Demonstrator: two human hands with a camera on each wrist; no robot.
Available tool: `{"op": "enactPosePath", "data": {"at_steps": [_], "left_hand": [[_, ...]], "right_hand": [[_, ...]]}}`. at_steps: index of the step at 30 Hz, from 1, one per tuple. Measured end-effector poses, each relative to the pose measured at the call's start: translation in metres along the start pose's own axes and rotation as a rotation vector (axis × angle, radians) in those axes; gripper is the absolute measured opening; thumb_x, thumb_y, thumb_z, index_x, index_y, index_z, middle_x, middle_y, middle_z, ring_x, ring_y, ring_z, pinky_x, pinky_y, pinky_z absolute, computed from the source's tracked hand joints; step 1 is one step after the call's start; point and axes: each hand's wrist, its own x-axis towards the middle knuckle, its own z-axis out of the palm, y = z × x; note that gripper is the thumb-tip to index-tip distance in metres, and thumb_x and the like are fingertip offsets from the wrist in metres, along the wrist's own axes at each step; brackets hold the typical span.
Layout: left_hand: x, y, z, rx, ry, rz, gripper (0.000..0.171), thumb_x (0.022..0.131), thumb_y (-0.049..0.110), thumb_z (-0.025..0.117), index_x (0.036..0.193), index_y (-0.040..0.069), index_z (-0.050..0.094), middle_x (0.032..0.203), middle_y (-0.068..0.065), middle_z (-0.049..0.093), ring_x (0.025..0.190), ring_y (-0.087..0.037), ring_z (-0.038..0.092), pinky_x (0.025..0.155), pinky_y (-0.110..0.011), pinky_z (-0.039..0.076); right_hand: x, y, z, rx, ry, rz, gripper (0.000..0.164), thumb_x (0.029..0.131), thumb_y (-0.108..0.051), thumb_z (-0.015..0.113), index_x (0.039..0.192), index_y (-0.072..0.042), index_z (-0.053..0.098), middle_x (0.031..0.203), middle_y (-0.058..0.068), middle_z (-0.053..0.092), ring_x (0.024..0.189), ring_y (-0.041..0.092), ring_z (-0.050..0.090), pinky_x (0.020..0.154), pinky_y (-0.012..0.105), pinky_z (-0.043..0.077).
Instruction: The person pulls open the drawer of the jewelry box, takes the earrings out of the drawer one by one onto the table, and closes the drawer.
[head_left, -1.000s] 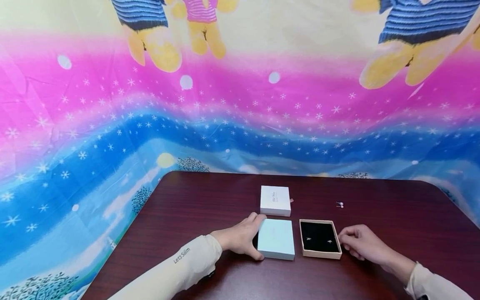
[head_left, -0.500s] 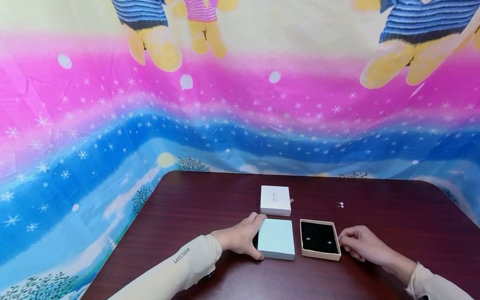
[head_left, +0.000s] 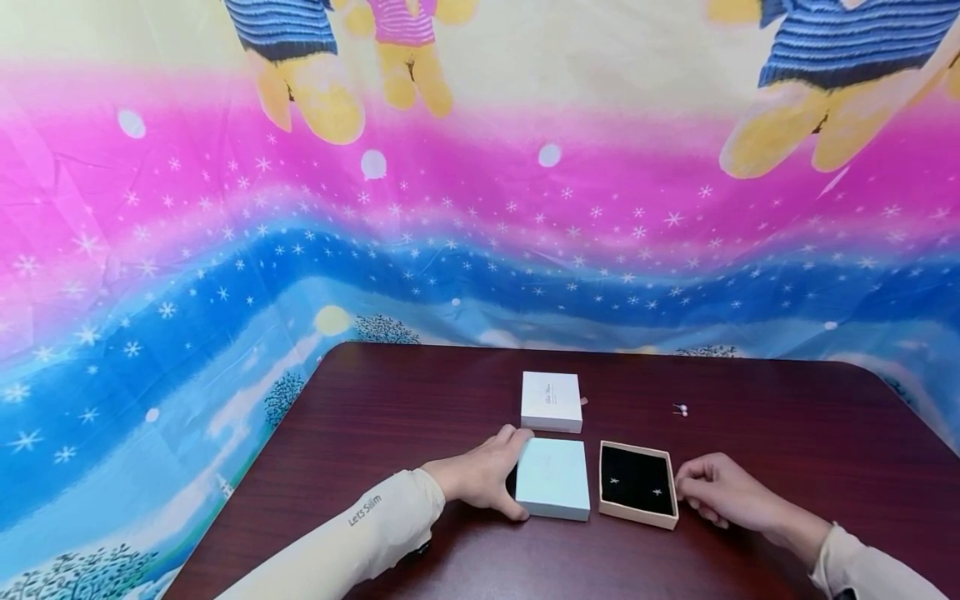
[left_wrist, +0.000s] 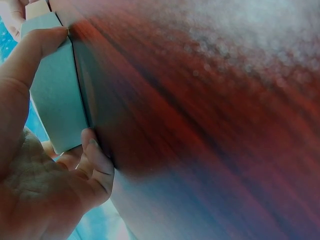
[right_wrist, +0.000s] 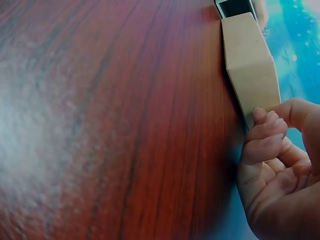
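Both hands busy: left hand (head_left: 483,475) grips the left end of the mint box (head_left: 555,475), thumb near side, fingers far side. Right hand (head_left: 723,492), fingers curled, pinches at the right edge of the open kraft tray (head_left: 637,518); whether I have the wall or a tab, can't tell. Tray sits flat on the table (head_left: 420,392), just right of the mint box, apart from it, slightly skewed.

Done, by my read: two star-shaped pieces (head_left: 614,481) already set on the black insert (head_left: 637,471). Left: tray is outside the mint box and uncovered; the box's near end looks hollow and dark from the right wrist, so probably a sleeve for it.

Farther back, white box (head_left: 550,400) closed, ribbon tab (head_left: 584,402) poking out right. Pearl studs (head_left: 683,409) lie loose behind the tray; contents of the white box not visible.
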Motion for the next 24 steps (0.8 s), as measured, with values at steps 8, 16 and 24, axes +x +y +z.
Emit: {"op": "enactPosePath", "data": {"at_steps": [8, 16, 24], "left_hand": [[-0.0009, 0.0007, -0.0006, -0.003, 0.001, 0.003, 0.103, 0.068, 0.036, 0.091, 0.149, 0.01, 0.033, 0.12, 0.001, 0.045, 0.105, -0.009, 0.047, 0.098, -0.021, 0.043], [-0.0005, 0.0009, -0.0006, -0.007, -0.003, 0.001, 0.103, 0.069, 0.036, 0.091, 0.15, 0.01, 0.032, 0.121, 0.001, 0.045, 0.106, -0.009, 0.047, 0.099, -0.021, 0.044], [-0.0005, 0.0004, -0.0006, -0.006, -0.003, 0.002, 0.102, 0.069, 0.036, 0.09, 0.149, 0.01, 0.032, 0.12, 0.002, 0.044, 0.105, -0.009, 0.047, 0.098, -0.021, 0.044]], "right_hand": [[-0.0014, -0.0011, -0.0032, 0.0, -0.043, 0.01, 0.021, 0.095, -0.005, 0.049, 0.089, 0.01, 0.063, 0.063, -0.008, 0.052, 0.049, 0.001, 0.047, 0.044, 0.02, 0.042], [-0.0025, -0.0003, -0.0062, 0.024, -0.093, -0.03, 0.021, 0.095, -0.002, 0.049, 0.087, 0.013, 0.061, 0.062, -0.008, 0.051, 0.049, 0.001, 0.047, 0.043, 0.02, 0.042], [0.0003, -0.0008, -0.0073, 0.019, -0.107, -0.018, 0.022, 0.095, -0.004, 0.054, 0.086, 0.016, 0.057, 0.061, -0.008, 0.051, 0.048, 0.001, 0.047, 0.043, 0.019, 0.042]]}}
